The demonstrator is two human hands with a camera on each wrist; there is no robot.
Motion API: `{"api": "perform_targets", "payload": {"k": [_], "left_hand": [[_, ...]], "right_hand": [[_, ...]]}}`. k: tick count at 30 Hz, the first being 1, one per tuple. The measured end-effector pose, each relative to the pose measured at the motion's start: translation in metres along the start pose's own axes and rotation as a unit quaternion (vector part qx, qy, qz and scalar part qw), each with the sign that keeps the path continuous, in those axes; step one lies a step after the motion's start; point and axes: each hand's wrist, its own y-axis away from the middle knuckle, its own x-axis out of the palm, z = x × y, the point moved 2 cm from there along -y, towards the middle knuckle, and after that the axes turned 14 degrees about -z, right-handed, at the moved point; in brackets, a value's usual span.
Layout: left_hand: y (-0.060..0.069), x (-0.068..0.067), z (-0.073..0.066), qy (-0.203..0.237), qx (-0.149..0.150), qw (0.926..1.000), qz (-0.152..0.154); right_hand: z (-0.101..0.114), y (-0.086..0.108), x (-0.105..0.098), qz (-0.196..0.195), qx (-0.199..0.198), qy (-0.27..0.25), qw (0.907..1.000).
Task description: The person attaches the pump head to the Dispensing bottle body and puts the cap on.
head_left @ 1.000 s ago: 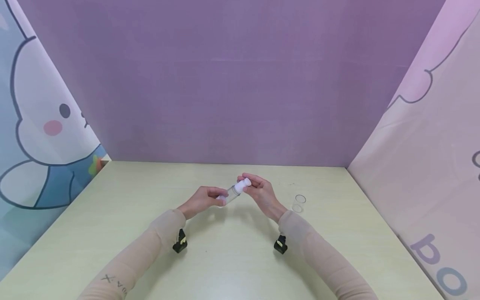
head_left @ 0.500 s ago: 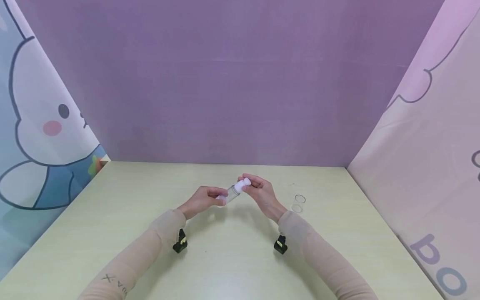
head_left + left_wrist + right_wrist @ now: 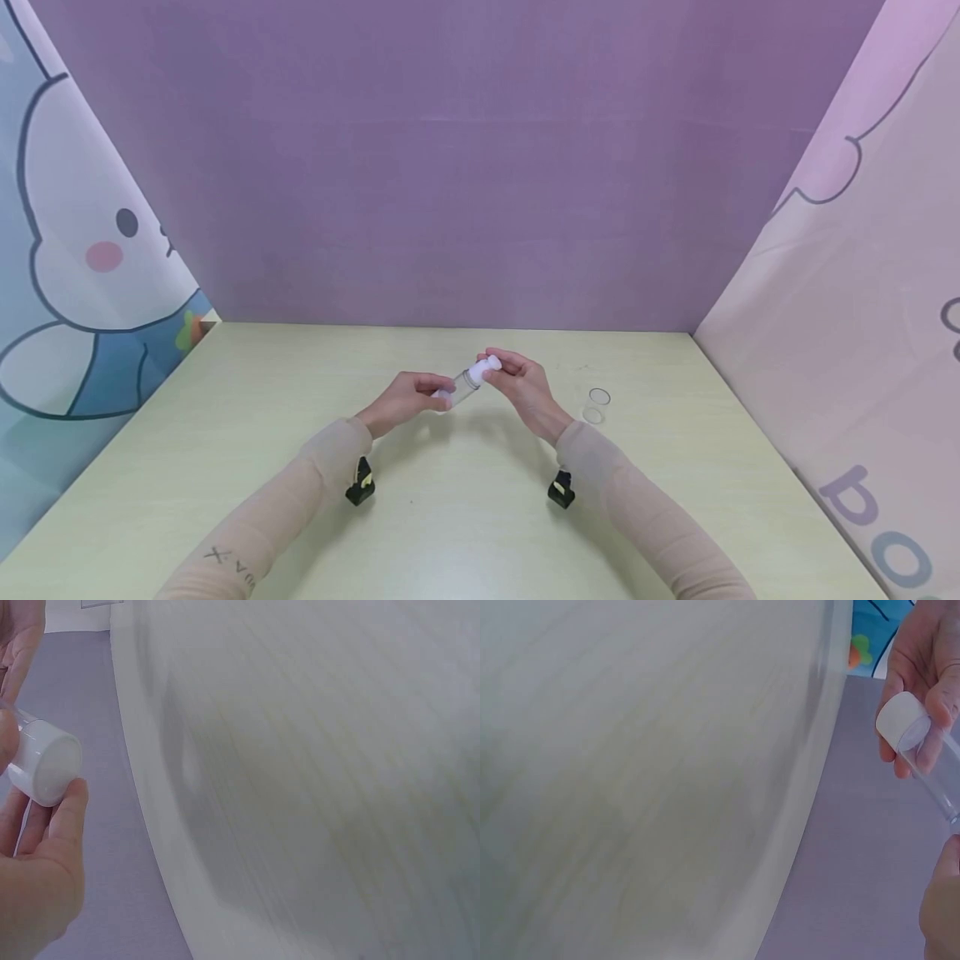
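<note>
A small pump bottle (image 3: 465, 385) with a clear body and white ends is held tilted above the table, its pump end up and to the right. My left hand (image 3: 405, 400) grips the lower end, fingers and thumb around the white base (image 3: 56, 769). At the white pump top (image 3: 484, 369), my right hand (image 3: 527, 393) pinches with the thumb in front and fingers behind. The clear bottle body (image 3: 937, 780) spans between both hands in the right wrist view, where the pump end is out of frame.
A clear, open-ended cylindrical cap (image 3: 597, 406) stands on the pale wooden table (image 3: 465, 517), right of my right hand. A purple panel (image 3: 465, 167) rises behind the table. Printed cartoon panels flank it on the left (image 3: 82, 275) and right (image 3: 847, 333).
Both hands keep their places on the bottle. The right hand and pump top show at most a very slight shift; the clear cap stays where it was.
</note>
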Motion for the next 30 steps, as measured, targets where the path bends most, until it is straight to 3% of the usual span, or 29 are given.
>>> {"api": "perform_targets", "payload": {"k": [30], "left_hand": [[-0.0014,-0.0011,0.0018,-0.003,0.003,1.0,-0.004]], "right_hand": [[-0.006,-0.0039,0.0002,-0.037,-0.017,0.047,0.998]]}}
